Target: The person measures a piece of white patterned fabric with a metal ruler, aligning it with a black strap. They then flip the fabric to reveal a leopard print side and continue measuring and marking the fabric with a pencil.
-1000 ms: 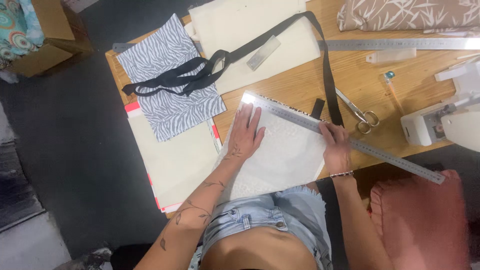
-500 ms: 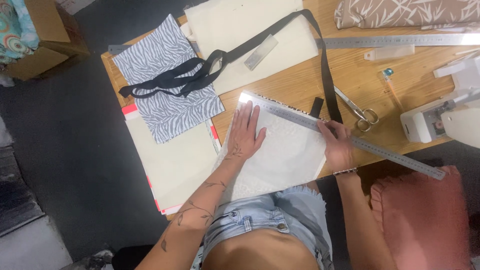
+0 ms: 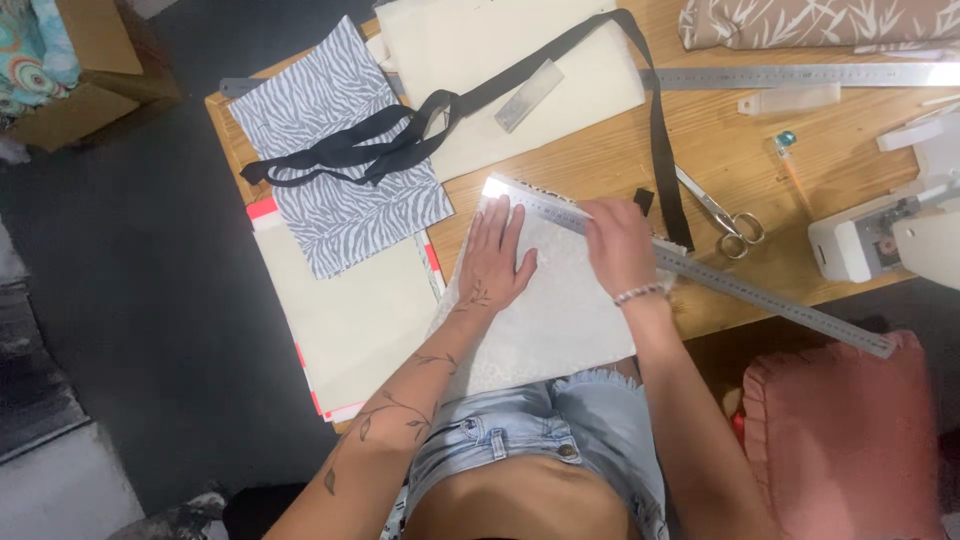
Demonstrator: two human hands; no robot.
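Long steel ruler (image 3: 700, 270) lying on the wooden surface (image 3: 720, 160), long axis slanting from upper left near the white fabric's top edge down to lower right, far end jutting past the surface's edge. Left hand (image 3: 495, 255) spread flat, palm down on the white fabric (image 3: 560, 320). Right hand (image 3: 615, 245) open, fingers pressing the ruler's upper stretch. Black strap (image 3: 660, 140) crossing just beside the ruler; scissors (image 3: 725, 215) near, above it. Zebra-print cloth (image 3: 340, 160) well to the left.

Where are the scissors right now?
In the head view, the scissors lie on the wooden table, right of the right hand, between the black strap and the sewing machine.
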